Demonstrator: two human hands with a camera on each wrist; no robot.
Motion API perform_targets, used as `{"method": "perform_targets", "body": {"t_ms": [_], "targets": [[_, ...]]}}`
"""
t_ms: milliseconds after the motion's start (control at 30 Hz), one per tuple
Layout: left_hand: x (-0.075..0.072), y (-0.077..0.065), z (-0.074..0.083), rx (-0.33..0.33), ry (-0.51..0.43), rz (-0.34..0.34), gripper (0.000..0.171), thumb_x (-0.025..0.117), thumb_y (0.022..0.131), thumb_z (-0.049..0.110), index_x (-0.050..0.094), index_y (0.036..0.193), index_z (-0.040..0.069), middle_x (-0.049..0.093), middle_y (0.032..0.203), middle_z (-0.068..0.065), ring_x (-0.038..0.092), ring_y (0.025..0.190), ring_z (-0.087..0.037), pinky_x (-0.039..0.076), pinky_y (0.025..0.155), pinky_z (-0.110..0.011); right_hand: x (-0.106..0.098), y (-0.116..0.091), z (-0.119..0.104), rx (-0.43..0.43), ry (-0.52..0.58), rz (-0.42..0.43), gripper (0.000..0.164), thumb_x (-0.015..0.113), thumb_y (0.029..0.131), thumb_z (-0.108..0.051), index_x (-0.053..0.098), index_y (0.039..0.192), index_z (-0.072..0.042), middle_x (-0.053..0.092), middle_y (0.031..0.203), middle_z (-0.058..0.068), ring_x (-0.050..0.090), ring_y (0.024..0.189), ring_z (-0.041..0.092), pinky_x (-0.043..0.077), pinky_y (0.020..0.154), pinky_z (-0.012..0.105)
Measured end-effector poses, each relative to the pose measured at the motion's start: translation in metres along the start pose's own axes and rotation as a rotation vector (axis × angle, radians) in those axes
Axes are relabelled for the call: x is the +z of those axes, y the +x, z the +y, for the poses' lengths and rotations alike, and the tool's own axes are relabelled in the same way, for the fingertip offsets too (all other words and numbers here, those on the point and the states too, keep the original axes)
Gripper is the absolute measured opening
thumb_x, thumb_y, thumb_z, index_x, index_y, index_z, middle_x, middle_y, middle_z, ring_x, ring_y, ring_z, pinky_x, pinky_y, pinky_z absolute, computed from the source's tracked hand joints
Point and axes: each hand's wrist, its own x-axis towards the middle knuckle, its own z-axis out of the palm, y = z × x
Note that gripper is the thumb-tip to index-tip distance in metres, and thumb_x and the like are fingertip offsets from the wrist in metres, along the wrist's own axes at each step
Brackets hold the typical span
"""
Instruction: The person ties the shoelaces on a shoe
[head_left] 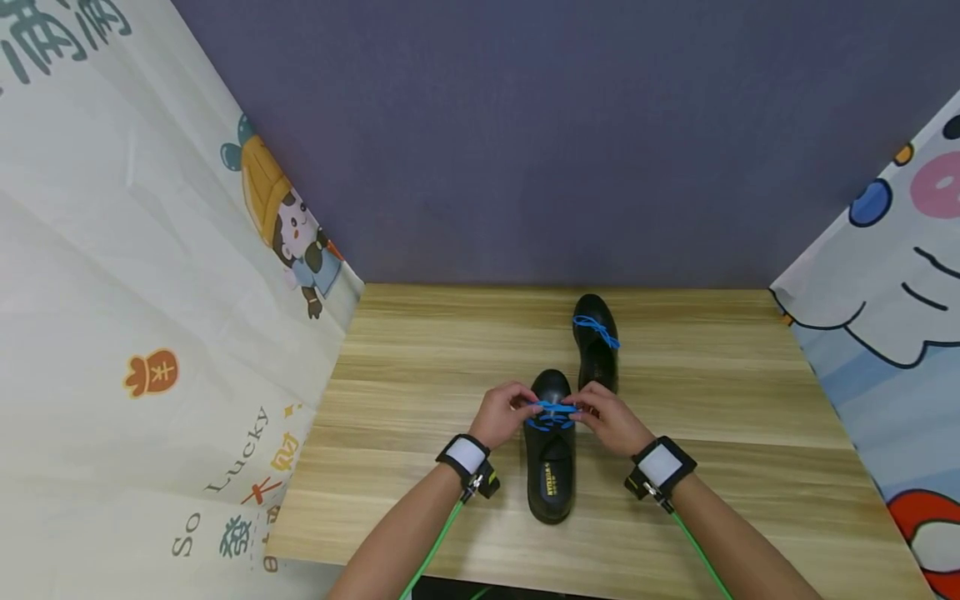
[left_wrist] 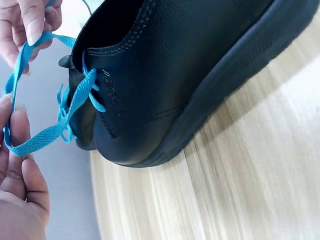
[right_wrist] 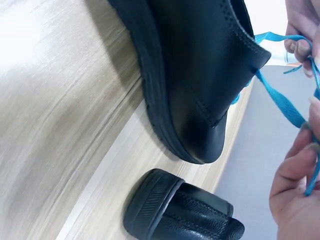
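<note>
A black leather shoe stands on the wooden table with its toe pointing away from me. Blue laces cross its front and rise from the top eyelets. My left hand pinches the lace on the left side of the shoe; in the left wrist view the blue lace loops over its fingers. On the right side my right hand pinches the lace between thumb and fingertips, and a lace end hangs past the fingers in the right wrist view. The lace stretches between both hands above the shoe.
A second black shoe with its blue lace tied in a bow sits farther back to the right. The wooden table meets a grey-purple panel behind. Printed cloths hang at left and right.
</note>
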Motion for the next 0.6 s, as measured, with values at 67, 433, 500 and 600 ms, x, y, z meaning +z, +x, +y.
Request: {"method": "perform_targets", "body": {"t_ms": [67,433,500,600], "targets": [[-0.001,-0.001,-0.001,-0.006,0.007,0.002,0.01,0.077,0.089,0.013,0.072,0.093,0.006,0.068,0.087,-0.004,0.063,0.078,-0.01,0.052,0.07,-0.023,-0.001,-0.001,0.0,0.033,-0.009,-0.009,0.025,0.072,0.088,0.002,0.072,0.113,-0.003,0.056,0.093,0.001,0.055,0.082,0.01,0.049,0.07,0.026],[-0.007,-0.007,-0.009,0.015,0.035,0.023,0.008,0.074,0.092,0.014,0.072,0.093,0.007,0.069,0.092,-0.004,0.064,0.082,-0.013,0.053,0.074,-0.025,-0.004,-0.01,0.009,-0.022,-0.018,0.018,0.022,0.074,0.083,0.009,0.072,0.103,-0.001,0.062,0.092,0.001,0.057,0.08,0.006,0.05,0.068,0.025],[-0.008,-0.008,-0.011,0.033,0.045,0.034,0.007,0.073,0.092,0.014,0.072,0.093,0.007,0.069,0.093,-0.004,0.065,0.082,-0.014,0.053,0.075,-0.027,-0.005,-0.012,0.012,-0.036,-0.017,0.019,0.021,0.074,0.084,0.009,0.073,0.103,-0.001,0.062,0.092,0.0,0.058,0.081,0.007,0.049,0.067,0.024],[-0.012,-0.009,-0.015,0.042,0.042,0.021,0.008,0.075,0.091,0.012,0.072,0.095,0.005,0.069,0.094,-0.004,0.065,0.084,-0.015,0.054,0.076,-0.027,-0.008,-0.014,0.013,-0.044,-0.028,0.021,0.018,0.073,0.085,0.007,0.073,0.1,-0.003,0.062,0.092,-0.001,0.058,0.081,0.008,0.049,0.067,0.025]]}}
